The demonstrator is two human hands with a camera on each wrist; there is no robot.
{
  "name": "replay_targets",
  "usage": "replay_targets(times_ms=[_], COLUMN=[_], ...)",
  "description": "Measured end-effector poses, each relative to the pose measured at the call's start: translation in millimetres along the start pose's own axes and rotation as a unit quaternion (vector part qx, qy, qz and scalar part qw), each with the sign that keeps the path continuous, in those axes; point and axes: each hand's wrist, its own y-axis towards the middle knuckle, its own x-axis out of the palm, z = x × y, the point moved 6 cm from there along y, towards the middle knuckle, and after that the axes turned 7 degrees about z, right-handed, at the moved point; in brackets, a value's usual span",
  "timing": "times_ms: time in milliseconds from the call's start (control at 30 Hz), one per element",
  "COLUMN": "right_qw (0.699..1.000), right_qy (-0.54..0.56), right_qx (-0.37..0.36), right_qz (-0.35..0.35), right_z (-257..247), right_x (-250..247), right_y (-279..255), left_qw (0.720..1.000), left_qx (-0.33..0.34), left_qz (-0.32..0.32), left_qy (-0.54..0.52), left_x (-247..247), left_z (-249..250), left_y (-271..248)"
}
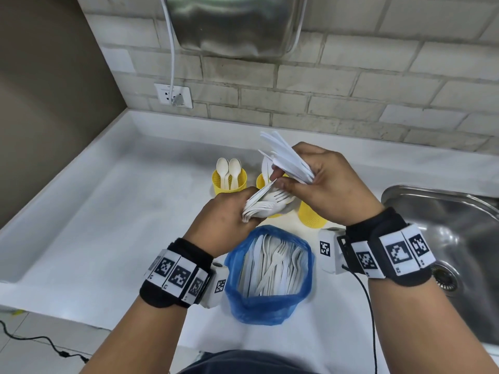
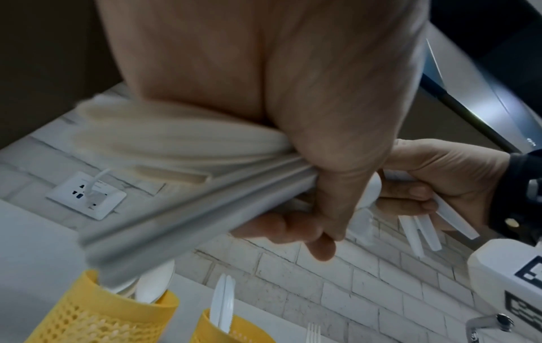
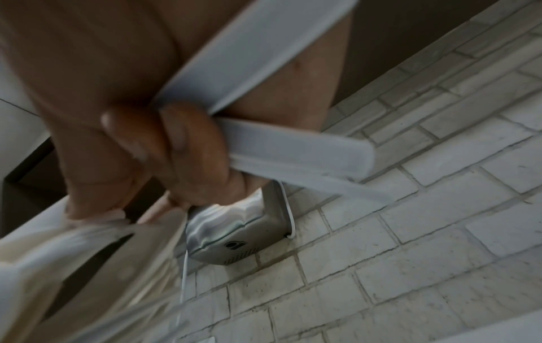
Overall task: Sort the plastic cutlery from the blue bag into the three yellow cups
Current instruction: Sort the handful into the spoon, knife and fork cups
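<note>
left hand [image 1: 225,211] gripping a bundle of forks [image 1: 266,205]; right hand [image 1: 322,182] clutching fanned knives [image 1: 286,157] above yellow cups [image 1: 229,182]; no legible writing showing.

Head view down; wrist views close-up

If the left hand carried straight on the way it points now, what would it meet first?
Most likely the right hand: the left hand points up and to the right, and the forks in its grip already reach the right hand's fingertips. Depth between the two is unclear.
</note>
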Motion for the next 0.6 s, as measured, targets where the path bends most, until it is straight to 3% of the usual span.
replay_targets(times_ms=[133,467,600], right_qw=[1.000,0.990,0.986], right_qy=[-0.004,0.077,0.108], right_qx=[-0.004,0.054,0.092], right_qz=[-0.004,0.102,0.084], right_z=[1,15,15], right_x=[0,-19,-18], right_y=[2,0,0], left_qw=[0.999,0.995,0.992], left_qx=[-0.015,-0.032,-0.035], left_qz=[-0.012,-0.031,-0.037], left_qy=[-0.035,-0.086,-0.119], left_x=[0,-3,-3], left_z=[2,2,7], left_y=[-1,-3,-3])
